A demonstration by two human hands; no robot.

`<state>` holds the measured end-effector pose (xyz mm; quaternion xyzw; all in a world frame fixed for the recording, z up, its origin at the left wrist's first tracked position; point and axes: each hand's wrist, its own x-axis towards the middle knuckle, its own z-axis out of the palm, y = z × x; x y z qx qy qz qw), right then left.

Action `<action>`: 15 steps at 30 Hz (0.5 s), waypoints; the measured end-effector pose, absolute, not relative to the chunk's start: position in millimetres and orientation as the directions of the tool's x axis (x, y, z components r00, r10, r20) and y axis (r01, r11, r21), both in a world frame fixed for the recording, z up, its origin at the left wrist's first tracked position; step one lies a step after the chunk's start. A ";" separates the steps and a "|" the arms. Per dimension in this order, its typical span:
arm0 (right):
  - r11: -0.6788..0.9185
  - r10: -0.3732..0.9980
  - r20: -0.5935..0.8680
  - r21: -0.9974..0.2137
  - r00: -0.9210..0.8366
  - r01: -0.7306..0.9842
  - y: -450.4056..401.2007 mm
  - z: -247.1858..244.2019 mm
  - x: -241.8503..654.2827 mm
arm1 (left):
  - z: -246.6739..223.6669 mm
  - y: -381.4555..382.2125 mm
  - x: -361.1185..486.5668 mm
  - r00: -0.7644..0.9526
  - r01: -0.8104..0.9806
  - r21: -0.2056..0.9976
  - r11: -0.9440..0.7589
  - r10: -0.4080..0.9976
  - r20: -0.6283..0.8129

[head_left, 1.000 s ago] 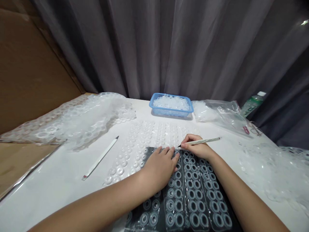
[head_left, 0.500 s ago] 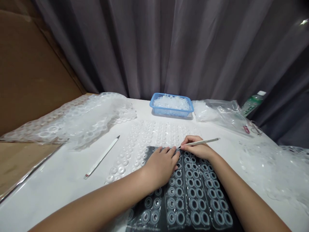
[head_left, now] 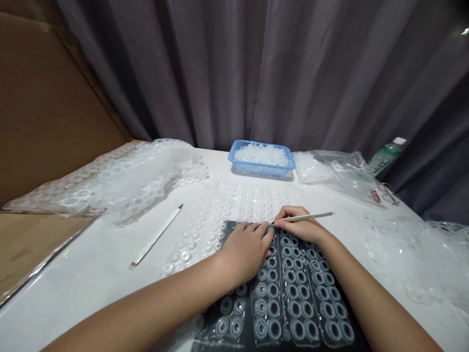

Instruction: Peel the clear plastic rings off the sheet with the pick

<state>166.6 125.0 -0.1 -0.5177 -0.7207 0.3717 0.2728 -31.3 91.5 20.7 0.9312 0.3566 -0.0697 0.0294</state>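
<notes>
My left hand [head_left: 249, 247] lies flat, fingers spread, on a clear sheet of ring-shaped pieces [head_left: 293, 278] over a black board [head_left: 249, 313]. Just right of its fingertips, my right hand [head_left: 298, 224] pinches a thin white pen-like tool [head_left: 315, 215]. The tool's dark tip touches down near the board's far edge, close to my left fingers. Beyond the board, more of the clear sheet with small round pieces [head_left: 252, 200] spreads over the white table [head_left: 95, 274]. A second white tool with a dark pointed tip [head_left: 157, 235] lies to the left.
A blue basket [head_left: 262, 168] of small clear pieces stands at the back. Clear perforated sheets [head_left: 135, 181] lie at left beside cardboard [head_left: 47, 112], others [head_left: 421, 259] at right. A plastic bag [head_left: 337, 171] and a green-labelled bottle [head_left: 386, 155] are at back right.
The view has shifted very slightly. Both hands and the held tool keep nearly the same places on the board.
</notes>
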 end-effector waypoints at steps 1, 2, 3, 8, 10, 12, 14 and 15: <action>0.241 0.933 0.043 -0.810 -0.357 0.534 123.9 0.9 166.1 | 20.7 91.1 -31.2 0.737 0.667 -0.002 -0.745 0.660 -0.145; 0.307 0.910 0.085 -0.796 -0.405 0.522 122.6 2.0 165.5 | 20.8 90.7 -31.1 0.740 0.663 -0.009 -0.748 0.658 -0.141; 0.374 0.883 0.127 -0.773 -0.452 0.513 121.2 3.0 165.0 | 20.9 90.3 -30.9 0.744 0.659 -0.015 -0.752 0.654 -0.138; 0.446 0.878 0.199 -0.669 -0.436 0.594 119.5 -1.6 162.5 | 22.4 89.7 -30.7 0.753 0.644 -0.021 -0.765 0.639 -0.158; 0.408 0.909 0.233 -0.672 -0.346 0.618 122.7 -6.4 162.7 | 22.9 89.9 -30.5 0.754 0.644 -0.012 -0.765 0.637 -0.162; 0.316 0.949 0.256 -0.719 -0.186 0.619 126.7 -9.6 164.8 | 23.3 90.1 -30.4 0.758 0.640 -0.001 -0.768 0.632 -0.161; 0.189 0.972 0.234 -0.797 0.006 0.574 129.8 -10.3 168.9 | 23.9 89.9 -30.4 0.760 0.639 0.003 -0.769 0.630 -0.160; 0.140 0.978 0.201 -0.836 0.060 0.531 130.7 -10.0 171.5 | 24.2 89.7 -30.5 0.760 0.638 0.005 -0.770 0.630 -0.159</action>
